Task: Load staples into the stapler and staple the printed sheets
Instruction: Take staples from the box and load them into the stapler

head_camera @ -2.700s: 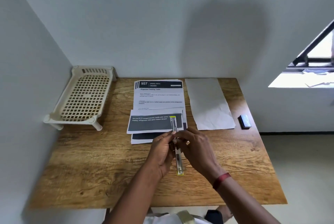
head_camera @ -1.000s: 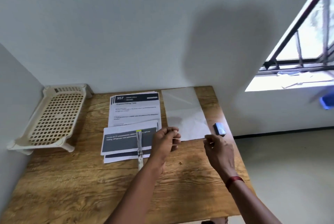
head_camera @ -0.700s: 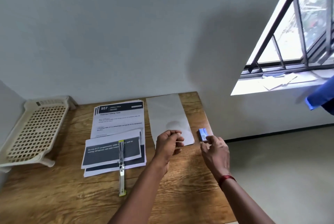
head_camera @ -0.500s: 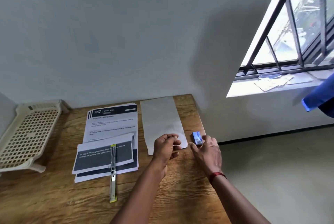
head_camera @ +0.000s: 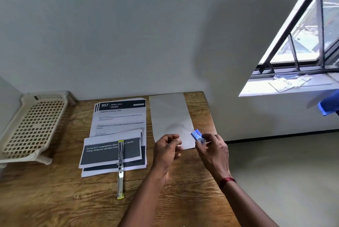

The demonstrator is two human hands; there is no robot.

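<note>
Two hands: both are hovering over the right end of the tabletop (head_camera: 55,199), close together and not touching.
Right hand (head_camera: 213,147): is pinching the staple box (head_camera: 196,134) between thumb and fingertips, the other fingers curling loosely behind.
Left hand (head_camera: 167,147): is waiting just left of the right hand with fingers curled toward the thumb; whether it is pinching anything small cannot be told.
Staple box: small, oblong and blue with a paler printed face; it is sitting tilted at the right hand's fingertips, over the blank sheet's (head_camera: 170,115) near corner, apparently clear of the tabletop.
Stapler (head_camera: 120,168): slim bright metal with yellow-green ends, lying swung open in one long line well left of the left hand; its far half is resting on the printed sheets (head_camera: 119,124), its near half on bare wood.
Printed sheets: white pages with dark header bands, lying fanned beyond and left of the left hand, not yet stapled.
Step in hand: likely bringing the box to the left hand to open it.
Doing it well: the box is probably wanting steadying with one hand while the other is easing out a strip; staples are brittle, so a light, level pinch is suiting them.
Also present: a cream lattice tray (head_camera: 33,126), far left of both hands.
</note>
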